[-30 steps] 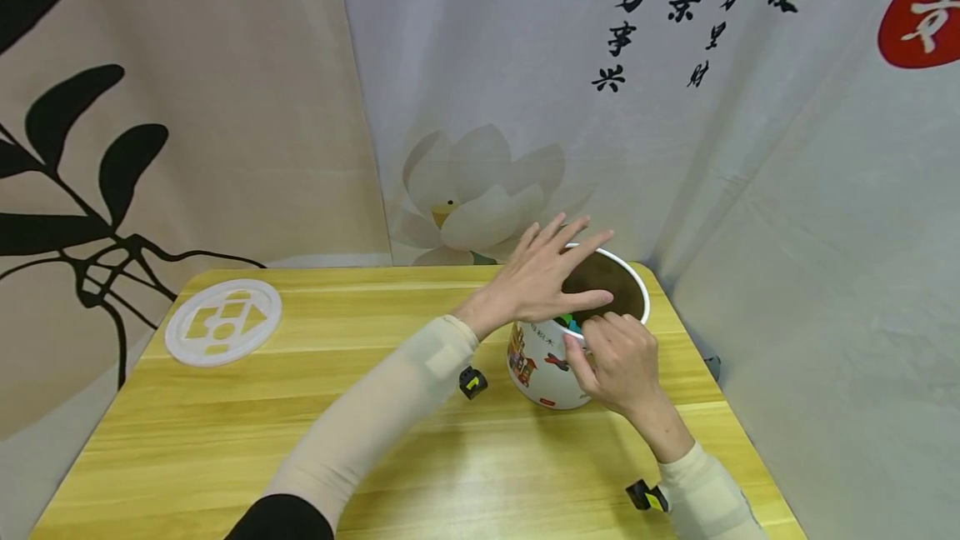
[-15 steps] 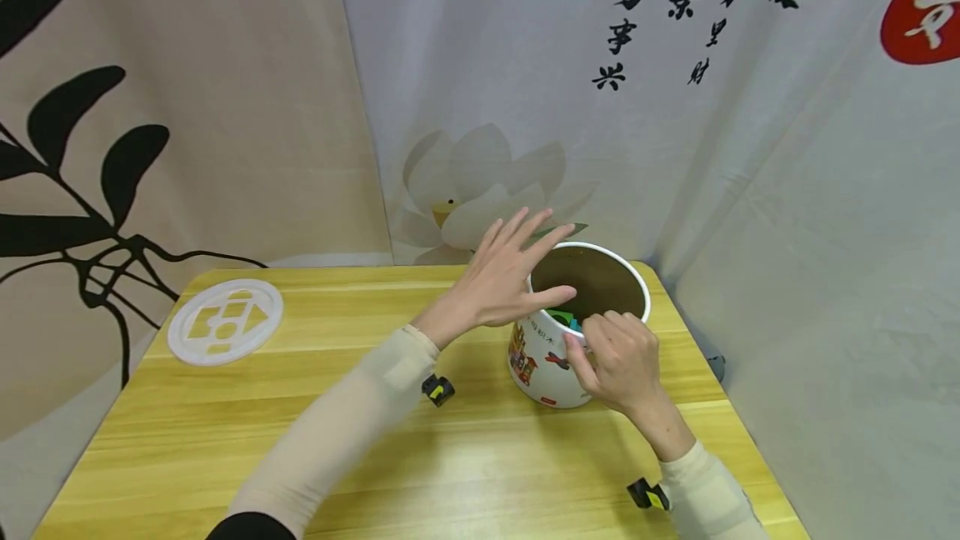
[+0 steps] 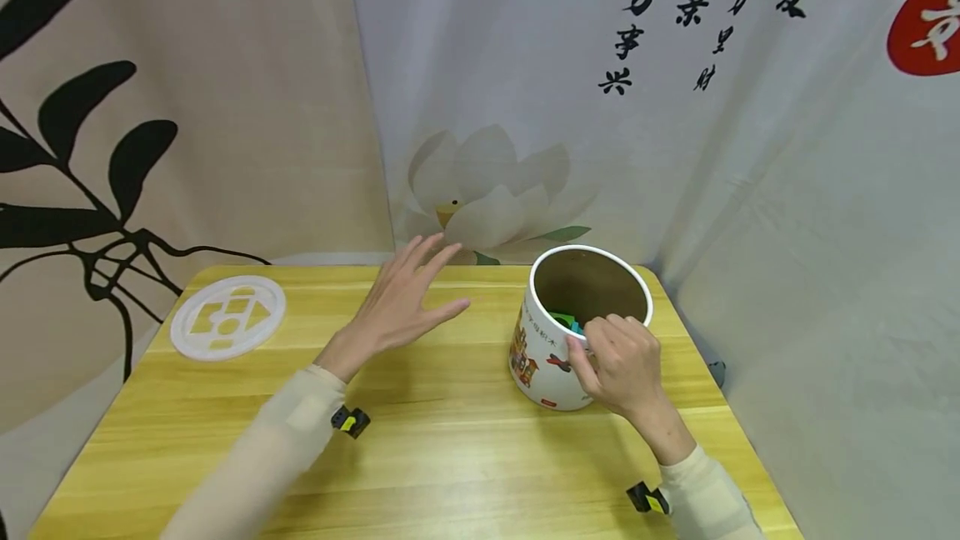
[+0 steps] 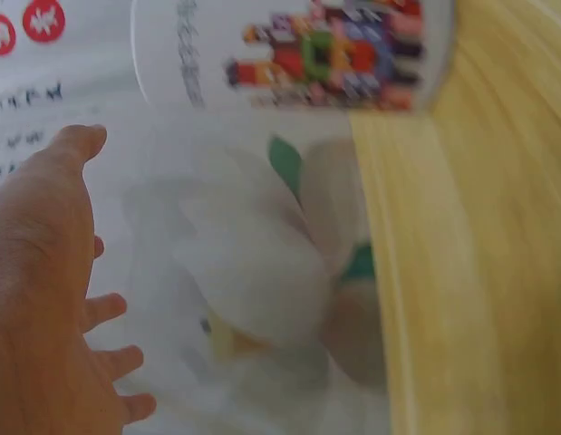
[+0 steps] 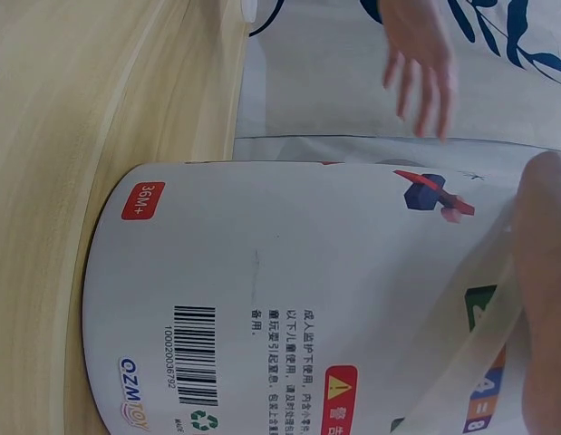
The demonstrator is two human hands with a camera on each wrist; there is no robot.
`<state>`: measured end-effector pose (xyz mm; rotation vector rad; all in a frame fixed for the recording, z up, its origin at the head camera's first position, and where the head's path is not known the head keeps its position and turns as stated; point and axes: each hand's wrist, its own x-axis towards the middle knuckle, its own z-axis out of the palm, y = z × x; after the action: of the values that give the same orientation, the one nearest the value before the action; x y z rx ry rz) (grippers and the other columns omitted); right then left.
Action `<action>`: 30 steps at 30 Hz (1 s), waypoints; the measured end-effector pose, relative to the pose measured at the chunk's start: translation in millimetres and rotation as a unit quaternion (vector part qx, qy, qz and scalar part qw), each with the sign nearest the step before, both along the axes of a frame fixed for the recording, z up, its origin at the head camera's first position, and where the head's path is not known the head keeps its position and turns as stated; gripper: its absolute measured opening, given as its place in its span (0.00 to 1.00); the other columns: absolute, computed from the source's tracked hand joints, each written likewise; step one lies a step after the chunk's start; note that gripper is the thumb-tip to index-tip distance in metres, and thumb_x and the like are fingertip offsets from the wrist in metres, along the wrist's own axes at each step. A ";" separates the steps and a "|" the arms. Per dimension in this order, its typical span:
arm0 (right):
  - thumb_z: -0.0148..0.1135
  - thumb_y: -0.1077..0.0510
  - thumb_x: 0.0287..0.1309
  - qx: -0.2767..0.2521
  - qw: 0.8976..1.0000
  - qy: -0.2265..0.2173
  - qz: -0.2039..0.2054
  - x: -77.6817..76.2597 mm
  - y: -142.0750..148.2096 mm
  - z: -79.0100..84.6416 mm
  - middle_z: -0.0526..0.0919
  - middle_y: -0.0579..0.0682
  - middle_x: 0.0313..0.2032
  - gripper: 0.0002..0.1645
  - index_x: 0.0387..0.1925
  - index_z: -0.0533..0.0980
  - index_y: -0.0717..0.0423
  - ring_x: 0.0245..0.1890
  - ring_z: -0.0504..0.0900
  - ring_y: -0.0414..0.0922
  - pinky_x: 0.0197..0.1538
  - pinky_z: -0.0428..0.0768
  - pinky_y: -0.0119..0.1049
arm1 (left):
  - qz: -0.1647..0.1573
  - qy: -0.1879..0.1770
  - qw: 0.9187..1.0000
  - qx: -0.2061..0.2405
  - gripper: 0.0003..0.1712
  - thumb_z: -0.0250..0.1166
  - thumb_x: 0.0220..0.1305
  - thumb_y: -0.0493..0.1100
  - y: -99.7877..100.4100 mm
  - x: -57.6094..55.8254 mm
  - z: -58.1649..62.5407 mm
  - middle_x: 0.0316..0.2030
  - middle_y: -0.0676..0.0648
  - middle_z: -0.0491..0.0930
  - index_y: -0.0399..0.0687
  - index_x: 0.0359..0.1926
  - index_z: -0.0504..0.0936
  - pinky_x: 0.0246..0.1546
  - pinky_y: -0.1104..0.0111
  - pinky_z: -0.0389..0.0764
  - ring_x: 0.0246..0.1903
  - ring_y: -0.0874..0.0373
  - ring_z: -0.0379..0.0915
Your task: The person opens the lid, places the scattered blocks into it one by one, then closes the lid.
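A white cylindrical bucket [image 3: 536, 361] with printed pictures stands upright on the right of the table, its mouth uncovered. Green and blue pieces [image 3: 562, 319] show low inside it; the rest of its contents is hidden by the wall. My right hand [image 3: 618, 361] grips the bucket's near rim, fingers curled over it. Left of the bucket, my left hand [image 3: 397, 307] is in the air over the table, fingers spread and holding nothing. A white round lid [image 3: 185, 332] with cut-out shapes lies flat at the far left. The right wrist view shows the bucket's barcode side [image 5: 194, 353].
The wooden table [image 3: 450, 457] ends at a fabric backdrop [image 3: 285, 107] with printed leaves, a flower and writing. Another cloth wall [image 3: 825, 273] runs along the right side. A small black device [image 3: 350, 421] sits at the left wrist and a similar device [image 3: 647, 497] at the right.
My left hand has moved left, away from over the bucket's mouth, still with spread fingers. My right hand has stayed on the rim, and the bucket and lid have not moved.
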<state>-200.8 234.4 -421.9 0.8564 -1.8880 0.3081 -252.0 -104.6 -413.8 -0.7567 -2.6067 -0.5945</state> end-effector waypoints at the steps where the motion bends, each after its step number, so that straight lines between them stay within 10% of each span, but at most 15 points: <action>1: 0.53 0.50 0.61 0.000 1.000 -0.001 0.000 0.5 0.0 -0.6 0.55 0.39 0.12 0.24 0.12 0.61 0.52 0.14 0.51 0.37 0.18 0.48 0.31 | 0.006 -0.003 1.000 -0.001 0.50 0.57 0.66 0.74 -10.5 2.2 -4.3 0.79 0.46 0.51 0.57 0.81 0.61 0.69 0.34 0.51 0.76 0.41 0.42; 20: 0.53 0.49 0.62 -0.006 1.000 0.002 0.005 2.6 -1.5 -3.7 0.55 0.39 0.12 0.24 0.13 0.61 0.52 0.14 0.51 0.37 0.18 0.48 0.31 | 0.203 -0.071 0.976 -0.029 0.57 0.63 0.65 0.70 -226.2 45.3 -88.1 0.76 0.29 0.51 0.40 0.81 0.56 0.63 0.25 0.43 0.73 0.28 0.36; 30: 0.52 0.49 0.63 -0.003 1.000 0.010 0.002 0.2 -0.1 -1.1 0.55 0.39 0.12 0.25 0.13 0.61 0.52 0.14 0.51 0.38 0.17 0.48 0.31 | 0.203 -0.065 0.977 -0.031 0.52 0.70 0.64 0.61 -266.1 47.7 -110.4 0.66 0.21 0.64 0.29 0.74 0.65 0.60 0.29 0.54 0.64 0.23 0.53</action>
<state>-200.6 234.3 -423.0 0.8569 -1.8674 0.3061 -204.3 -370.8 -524.3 -0.1908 -2.7963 -0.4541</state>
